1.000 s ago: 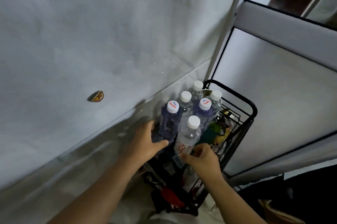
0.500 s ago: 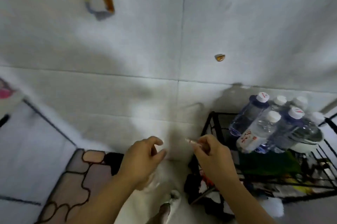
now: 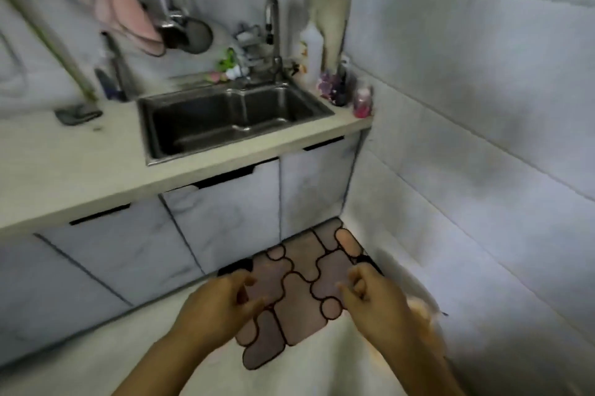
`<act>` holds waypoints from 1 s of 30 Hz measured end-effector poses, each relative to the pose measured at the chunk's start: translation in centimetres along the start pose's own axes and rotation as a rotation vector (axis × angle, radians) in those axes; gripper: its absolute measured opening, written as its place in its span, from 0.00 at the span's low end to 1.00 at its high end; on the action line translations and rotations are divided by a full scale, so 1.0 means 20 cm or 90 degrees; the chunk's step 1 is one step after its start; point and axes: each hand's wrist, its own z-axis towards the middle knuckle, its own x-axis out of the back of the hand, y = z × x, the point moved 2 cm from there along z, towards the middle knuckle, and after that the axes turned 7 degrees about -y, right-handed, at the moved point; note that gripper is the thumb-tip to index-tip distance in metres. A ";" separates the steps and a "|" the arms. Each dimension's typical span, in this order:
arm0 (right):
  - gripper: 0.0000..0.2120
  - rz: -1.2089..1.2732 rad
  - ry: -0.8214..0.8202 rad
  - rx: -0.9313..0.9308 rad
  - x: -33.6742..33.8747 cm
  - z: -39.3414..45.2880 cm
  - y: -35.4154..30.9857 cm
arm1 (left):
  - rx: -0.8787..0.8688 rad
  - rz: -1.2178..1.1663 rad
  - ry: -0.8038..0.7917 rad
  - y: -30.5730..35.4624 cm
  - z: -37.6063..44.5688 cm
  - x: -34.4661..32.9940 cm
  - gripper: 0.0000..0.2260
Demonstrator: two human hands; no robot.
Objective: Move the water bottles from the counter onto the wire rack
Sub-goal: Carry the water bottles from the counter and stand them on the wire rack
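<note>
My left hand (image 3: pixel 219 308) and my right hand (image 3: pixel 373 299) hang in front of me above the floor, fingers loosely curled, each holding nothing. The beige counter (image 3: pixel 80 167) runs across the left and middle of the view. No water bottle shows on the bare stretch of counter that I can see. The wire rack and the bottles on it are out of view. The picture is blurred by motion.
A steel sink (image 3: pixel 231 118) with a tap (image 3: pixel 273 35) is set in the counter. Bottles and small items (image 3: pixel 341 86) crowd the counter's right end. A patterned mat (image 3: pixel 299 292) lies on the floor before grey cabinet doors (image 3: pixel 225 215). A tiled wall (image 3: pixel 483 138) closes the right side.
The view has swung left from the wire rack to the sink counter. Both hands let go of the bottles on the rack and now hang free.
</note>
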 end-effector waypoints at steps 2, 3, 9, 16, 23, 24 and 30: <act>0.10 -0.052 -0.086 0.063 -0.25 0.12 -0.25 | 0.092 -0.025 0.043 -0.33 -0.11 0.15 0.17; 0.11 -0.075 -0.121 0.091 -0.38 0.17 -0.39 | 0.134 -0.036 0.067 -0.49 -0.17 0.23 0.17; 0.12 -0.165 -0.247 0.294 -1.09 0.34 -1.22 | 0.314 -0.068 0.197 -1.32 -0.47 0.67 0.17; 0.10 -0.221 -0.369 0.424 -1.67 0.40 -1.95 | 0.470 -0.140 0.299 -1.95 -0.78 0.93 0.18; 0.12 -0.250 -0.460 0.528 -2.17 0.51 -2.46 | 0.592 -0.209 0.360 -2.35 -0.91 1.03 0.19; 0.12 -0.241 -0.470 0.540 -2.22 0.52 -2.52 | 0.603 -0.213 0.365 -2.40 -0.91 1.06 0.19; 0.12 -0.217 -0.542 0.623 -2.57 0.64 -3.03 | 0.674 -0.200 0.421 -2.71 -0.88 1.40 0.19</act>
